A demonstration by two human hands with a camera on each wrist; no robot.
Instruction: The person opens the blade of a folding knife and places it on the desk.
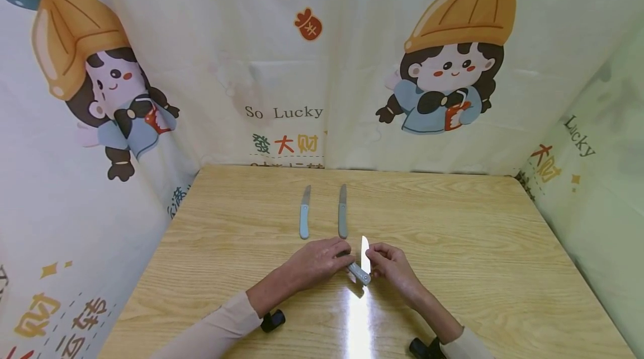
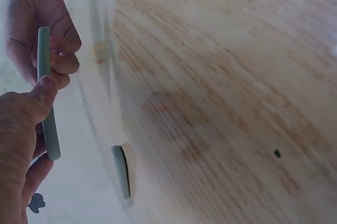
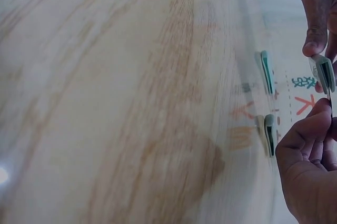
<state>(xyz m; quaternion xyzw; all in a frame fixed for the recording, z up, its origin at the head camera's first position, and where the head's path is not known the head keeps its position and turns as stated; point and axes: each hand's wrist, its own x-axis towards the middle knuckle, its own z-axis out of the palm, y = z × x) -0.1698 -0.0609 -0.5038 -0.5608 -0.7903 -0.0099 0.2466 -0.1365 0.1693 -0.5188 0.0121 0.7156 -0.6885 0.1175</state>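
In the head view my left hand [image 1: 319, 263] holds the grey handle [image 1: 359, 273] of a folding knife between thumb and fingers. The knife's blade [image 1: 365, 247] stands out at an angle from the handle and shines white with reflected light. My right hand [image 1: 394, 269] pinches this blade. In the right wrist view the blade shows edge-on as a thin line below the slotted handle [image 3: 324, 74]. Beyond the hands lie a light blue folding knife [image 1: 304, 219] and a grey-green folding knife [image 1: 342, 216], both unfolded with blades pointing away.
The hands are over a wooden table [image 1: 453, 219]. A printed cloth [image 1: 362, 68] hangs behind it and along both sides. Dark devices [image 1: 273, 321] are worn at the wrists. A bright light reflection lies on the tabletop near the front.
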